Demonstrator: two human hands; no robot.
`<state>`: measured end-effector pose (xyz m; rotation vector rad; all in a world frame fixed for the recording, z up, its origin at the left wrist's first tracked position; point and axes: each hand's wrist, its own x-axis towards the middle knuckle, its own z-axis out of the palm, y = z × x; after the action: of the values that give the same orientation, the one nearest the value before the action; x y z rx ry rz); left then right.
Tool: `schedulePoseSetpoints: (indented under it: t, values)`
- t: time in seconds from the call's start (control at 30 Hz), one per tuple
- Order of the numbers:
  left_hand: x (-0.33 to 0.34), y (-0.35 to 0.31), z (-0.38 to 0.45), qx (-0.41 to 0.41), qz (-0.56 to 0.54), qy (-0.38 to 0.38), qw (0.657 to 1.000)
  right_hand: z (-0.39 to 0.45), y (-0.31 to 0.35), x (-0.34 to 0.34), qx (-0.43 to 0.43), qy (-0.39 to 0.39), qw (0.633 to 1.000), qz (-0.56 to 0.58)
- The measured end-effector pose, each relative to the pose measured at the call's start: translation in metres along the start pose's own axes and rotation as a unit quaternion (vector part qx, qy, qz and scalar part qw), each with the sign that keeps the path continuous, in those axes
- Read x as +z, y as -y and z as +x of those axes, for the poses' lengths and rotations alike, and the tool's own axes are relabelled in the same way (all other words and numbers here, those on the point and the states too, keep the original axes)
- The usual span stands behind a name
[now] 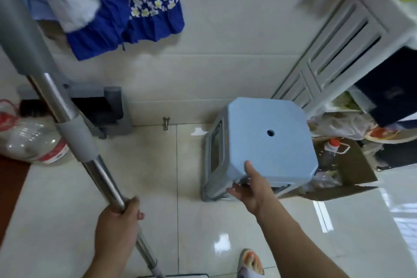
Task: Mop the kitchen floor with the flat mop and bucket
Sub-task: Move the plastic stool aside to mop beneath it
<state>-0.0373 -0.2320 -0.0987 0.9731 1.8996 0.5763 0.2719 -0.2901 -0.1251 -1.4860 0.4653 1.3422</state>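
- Left hand (118,221): clenched round the mop handle (67,119), which rises left of the blue stool (266,140).
- Right hand (250,189): grasps that stool's near edge, thumb on top.
- Grey bucket (106,110): against the wall, left of the stool.

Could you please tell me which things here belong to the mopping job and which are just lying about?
Job:
- silver metal mop pole, gripped by the left hand
- grey plastic mop bucket by the wall
- light blue plastic stool, held at its edge by the right hand

Lying about:
- brown cardboard box
- blue floral garment
- clear plastic bottles
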Motion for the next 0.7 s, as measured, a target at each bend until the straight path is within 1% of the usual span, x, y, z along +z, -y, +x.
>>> schedulePoseSetpoints:
  t: [0.1,0.2,0.3,0.37,0.47,0.53,0.63,0.7]
  values:
    - [0.017,-0.004,-0.003,0.005,0.022,-0.013,1.000,0.016,0.024,0.011,0.014,0.006,1.000,-0.014]
    - [0.032,-0.012,-0.008,0.006,0.025,-0.007,1.000,0.022,0.047,0.017,0.020,0.009,0.999,-0.038]
    - [0.041,-0.020,-0.013,0.003,0.022,0.009,1.000,0.035,0.070,0.025,-0.011,-0.005,0.999,-0.048]
    - [0.046,-0.020,-0.015,0.006,0.014,0.012,1.000,0.045,0.085,0.035,-0.016,-0.008,0.999,-0.050]
    - [0.041,-0.015,-0.015,0.013,-0.008,0.006,1.000,0.054,0.107,0.047,-0.003,-0.010,0.998,-0.057]
    - [0.033,-0.012,-0.014,-0.004,-0.023,-0.004,1.000,0.055,0.112,0.044,0.010,-0.014,0.998,-0.062]
    - [0.020,-0.013,-0.020,-0.012,-0.038,0.000,0.999,0.055,0.109,0.034,-0.002,0.000,0.994,-0.106]
    - [0.009,-0.016,-0.029,-0.016,-0.046,0.018,0.999,0.051,0.105,0.034,-0.014,-0.006,0.991,-0.135]
